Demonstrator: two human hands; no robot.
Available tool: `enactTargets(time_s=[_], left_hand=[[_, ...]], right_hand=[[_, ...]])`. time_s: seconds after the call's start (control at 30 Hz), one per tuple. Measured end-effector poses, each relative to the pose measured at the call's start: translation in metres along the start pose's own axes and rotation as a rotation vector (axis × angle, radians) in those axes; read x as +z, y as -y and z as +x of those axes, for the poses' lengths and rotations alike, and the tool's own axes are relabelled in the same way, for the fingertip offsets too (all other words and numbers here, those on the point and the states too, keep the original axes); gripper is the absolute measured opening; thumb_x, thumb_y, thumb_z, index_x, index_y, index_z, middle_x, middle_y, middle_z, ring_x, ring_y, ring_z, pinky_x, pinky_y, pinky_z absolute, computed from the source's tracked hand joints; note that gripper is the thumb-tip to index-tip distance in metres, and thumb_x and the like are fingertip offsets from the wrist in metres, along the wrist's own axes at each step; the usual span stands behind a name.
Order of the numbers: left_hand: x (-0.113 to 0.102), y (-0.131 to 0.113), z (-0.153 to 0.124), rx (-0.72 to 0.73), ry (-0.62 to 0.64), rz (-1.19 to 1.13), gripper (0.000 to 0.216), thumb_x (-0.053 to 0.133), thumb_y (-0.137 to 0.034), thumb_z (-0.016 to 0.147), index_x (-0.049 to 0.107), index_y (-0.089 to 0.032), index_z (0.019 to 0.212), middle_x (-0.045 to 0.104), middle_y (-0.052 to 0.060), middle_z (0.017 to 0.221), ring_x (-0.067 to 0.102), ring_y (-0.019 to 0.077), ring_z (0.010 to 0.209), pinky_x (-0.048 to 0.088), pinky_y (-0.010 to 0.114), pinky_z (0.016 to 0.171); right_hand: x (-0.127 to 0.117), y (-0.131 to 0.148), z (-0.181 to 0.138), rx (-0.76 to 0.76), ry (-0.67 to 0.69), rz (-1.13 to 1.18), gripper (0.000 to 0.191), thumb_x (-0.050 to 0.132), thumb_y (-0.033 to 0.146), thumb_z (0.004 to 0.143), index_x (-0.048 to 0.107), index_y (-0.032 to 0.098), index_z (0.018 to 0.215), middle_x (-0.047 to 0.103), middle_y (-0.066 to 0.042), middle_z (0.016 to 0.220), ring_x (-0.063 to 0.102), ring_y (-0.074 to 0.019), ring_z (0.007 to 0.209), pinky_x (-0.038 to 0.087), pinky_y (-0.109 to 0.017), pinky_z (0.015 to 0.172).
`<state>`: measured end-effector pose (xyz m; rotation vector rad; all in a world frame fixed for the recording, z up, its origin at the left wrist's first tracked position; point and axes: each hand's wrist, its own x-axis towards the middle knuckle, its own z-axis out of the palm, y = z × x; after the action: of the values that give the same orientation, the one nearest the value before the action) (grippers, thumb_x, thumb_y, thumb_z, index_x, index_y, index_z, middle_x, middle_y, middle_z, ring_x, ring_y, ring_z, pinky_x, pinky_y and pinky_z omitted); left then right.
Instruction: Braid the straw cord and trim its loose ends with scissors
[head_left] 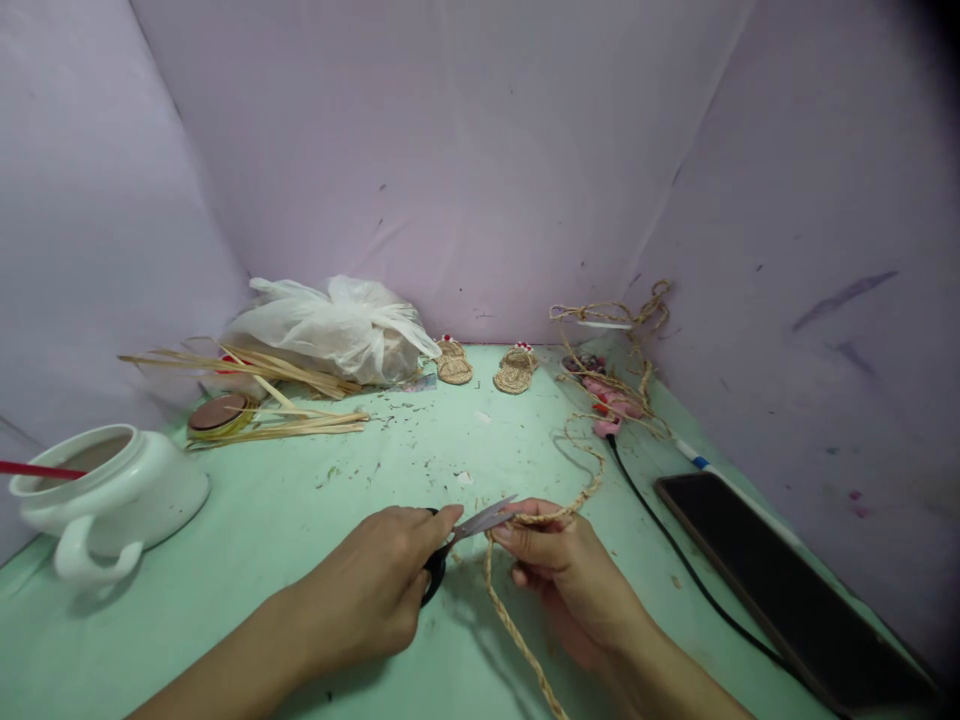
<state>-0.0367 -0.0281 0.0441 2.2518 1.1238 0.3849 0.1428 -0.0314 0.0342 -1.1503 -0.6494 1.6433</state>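
Observation:
My left hand (pixel 382 580) is closed around the black handles of a pair of scissors (pixel 472 528), whose blades point right toward a braided straw rope (pixel 517 630). My right hand (pixel 562 565) pinches that rope just beside the blade tips. The rope runs down toward me and also loops away across the green table (pixel 300 520) toward a tangle of rope (pixel 615 370) at the back right.
A white pot (pixel 112 495) with a red stick stands at the left. Straw strips (pixel 285 400), a round tin (pixel 217 413) and a white plastic bag (pixel 337 330) lie behind. Two small woven sandals (pixel 487 368) sit at the back. A dark tablet (pixel 787 580) and black cable (pixel 675 550) lie at right.

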Motion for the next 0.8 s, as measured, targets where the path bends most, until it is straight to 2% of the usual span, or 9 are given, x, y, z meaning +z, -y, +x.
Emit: enactTargets(time_s=[0.2, 0.37, 0.47, 0.57, 0.67, 0.73, 0.8], left_hand=[[0.0, -0.006, 0.0, -0.008, 0.017, -0.082, 0.041, 0.042, -0.007, 0.067, 0.055, -0.024, 0.102, 0.063, 0.003, 0.08, 0.056, 0.0193, 0.076, 0.039, 0.024, 0.069], [-0.005, -0.008, 0.004, -0.059, 0.009, -0.251, 0.032, 0.039, -0.005, 0.065, 0.057, -0.021, 0.087, 0.059, 0.0, 0.071, 0.051, 0.0138, 0.066, 0.038, 0.021, 0.061], [-0.009, -0.008, 0.009, -0.197, -0.119, -0.481, 0.026, 0.045, -0.011, 0.066, 0.053, -0.018, 0.09, 0.055, -0.003, 0.065, 0.046, 0.0103, 0.057, 0.035, 0.02, 0.053], [-0.004, -0.008, 0.013, -0.366, -0.223, -0.776, 0.028, 0.058, -0.022, 0.063, 0.049, -0.016, 0.089, 0.054, -0.003, 0.059, 0.046, 0.0096, 0.052, 0.034, 0.02, 0.049], [0.01, -0.011, 0.013, -0.474, -0.229, -0.998, 0.037, 0.066, -0.03, 0.057, 0.049, -0.015, 0.086, 0.052, -0.004, 0.052, 0.046, 0.0098, 0.047, 0.033, 0.02, 0.046], [0.019, -0.013, 0.013, -0.493, -0.208, -1.102, 0.039, 0.069, -0.032, 0.055, 0.051, -0.014, 0.085, 0.051, -0.004, 0.051, 0.046, 0.009, 0.047, 0.031, 0.019, 0.046], [0.024, -0.014, 0.012, -0.499, -0.219, -1.171, 0.04, 0.072, -0.029, 0.053, 0.051, -0.014, 0.083, 0.051, -0.004, 0.052, 0.046, 0.0077, 0.047, 0.031, 0.018, 0.047]], right_hand=[[0.0, -0.002, 0.001, -0.047, -0.02, 0.0, 0.021, 0.078, 0.014, 0.043, 0.059, 0.011, 0.052, 0.047, 0.005, 0.045, 0.041, -0.0047, 0.043, 0.035, -0.015, 0.037], [0.0, -0.002, 0.002, 0.036, -0.026, 0.107, 0.023, 0.078, 0.016, 0.045, 0.063, 0.011, 0.061, 0.052, 0.003, 0.052, 0.044, -0.0053, 0.046, 0.037, -0.014, 0.038], [0.0, -0.005, 0.002, 0.08, -0.038, 0.165, 0.024, 0.078, 0.017, 0.048, 0.064, 0.012, 0.067, 0.055, 0.003, 0.057, 0.043, -0.0033, 0.044, 0.038, -0.013, 0.038], [0.002, -0.009, 0.002, 0.091, 0.01, 0.154, 0.022, 0.076, 0.017, 0.051, 0.062, 0.013, 0.068, 0.057, 0.003, 0.057, 0.041, -0.0024, 0.041, 0.038, -0.014, 0.038], [0.007, -0.015, -0.001, 0.094, 0.096, 0.127, 0.022, 0.075, 0.019, 0.053, 0.06, 0.013, 0.068, 0.059, 0.001, 0.057, 0.049, -0.0058, 0.044, 0.035, -0.015, 0.038], [0.01, -0.018, -0.003, 0.09, 0.156, 0.1, 0.022, 0.074, 0.023, 0.054, 0.06, 0.013, 0.068, 0.06, 0.0, 0.056, 0.054, -0.0091, 0.047, 0.032, -0.015, 0.038], [0.011, -0.019, -0.005, 0.084, 0.177, 0.063, 0.025, 0.075, 0.026, 0.054, 0.061, 0.013, 0.069, 0.058, 0.0, 0.053, 0.051, -0.0086, 0.045, 0.03, -0.015, 0.036]])
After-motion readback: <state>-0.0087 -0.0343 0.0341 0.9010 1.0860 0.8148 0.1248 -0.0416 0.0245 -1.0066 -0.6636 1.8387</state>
